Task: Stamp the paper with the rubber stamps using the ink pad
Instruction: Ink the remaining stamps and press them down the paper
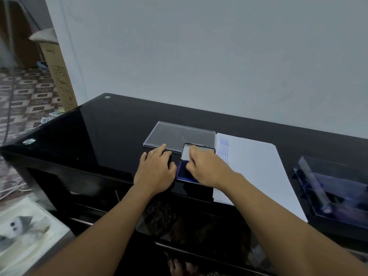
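We look down on a black glass table (111,124) set against a pale wall. The left hand (156,172) lies palm down with its fingers spread flat on the glass, its thumb side just beside the ink pad (182,173), a shallow tin with a dark blue pad and a hinged lid (188,153) standing open at its far edge.

The right hand (207,168) is curled over the ink pad, its fingers bunched downward onto the blue surface. We cannot tell whether it pinches a rubber stamp, since whatever lies under the fingers is hidden by the hand itself.

Just beyond the left hand's fingertips rests a clear plastic lid (179,135), flat on the table and touching the far left corner of the ink pad's lid.

Directly to the right of the right hand lies the white paper (256,168), its left edge partly covered by the wrist. A column of blue imprints (224,149) runs down that edge: two reading AMENDED, then several reading SAMPLE, the lower ones disappearing behind the hand.

Well apart to the right, past the paper, sits a clear, blue-tinted plastic case (330,188); its contents are too blurred to identify.
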The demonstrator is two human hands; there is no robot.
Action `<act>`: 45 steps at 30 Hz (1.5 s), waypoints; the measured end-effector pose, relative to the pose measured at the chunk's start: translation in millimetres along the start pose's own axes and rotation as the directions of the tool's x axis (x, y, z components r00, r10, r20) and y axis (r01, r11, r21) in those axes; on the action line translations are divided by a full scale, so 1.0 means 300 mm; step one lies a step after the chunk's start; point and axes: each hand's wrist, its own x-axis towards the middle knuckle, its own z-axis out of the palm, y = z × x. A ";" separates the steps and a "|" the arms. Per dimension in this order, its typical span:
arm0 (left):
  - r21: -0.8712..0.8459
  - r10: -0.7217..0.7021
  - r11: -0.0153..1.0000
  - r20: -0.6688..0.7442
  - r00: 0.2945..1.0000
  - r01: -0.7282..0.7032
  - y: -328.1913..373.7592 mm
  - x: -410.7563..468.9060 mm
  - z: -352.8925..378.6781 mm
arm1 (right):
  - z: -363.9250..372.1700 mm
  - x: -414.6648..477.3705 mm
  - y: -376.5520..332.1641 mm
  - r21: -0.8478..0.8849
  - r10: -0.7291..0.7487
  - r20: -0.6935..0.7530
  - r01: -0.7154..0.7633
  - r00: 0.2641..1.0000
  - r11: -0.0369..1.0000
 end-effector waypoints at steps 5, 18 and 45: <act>0.014 -0.002 1.000 0.003 1.000 0.002 0.000 -0.001 0.001 | 0.016 -0.008 -0.005 -0.003 0.005 -0.029 -0.005 1.000 1.000; 0.010 -0.015 1.000 0.000 1.000 0.015 0.005 -0.001 0.003 | -0.008 0.010 -0.014 0.028 0.069 0.037 -0.070 0.997 0.997; 0.006 -0.021 1.000 -0.001 1.000 0.021 0.014 -0.008 -0.002 | 0.004 0.012 -0.005 0.058 0.078 0.037 -0.080 0.996 0.995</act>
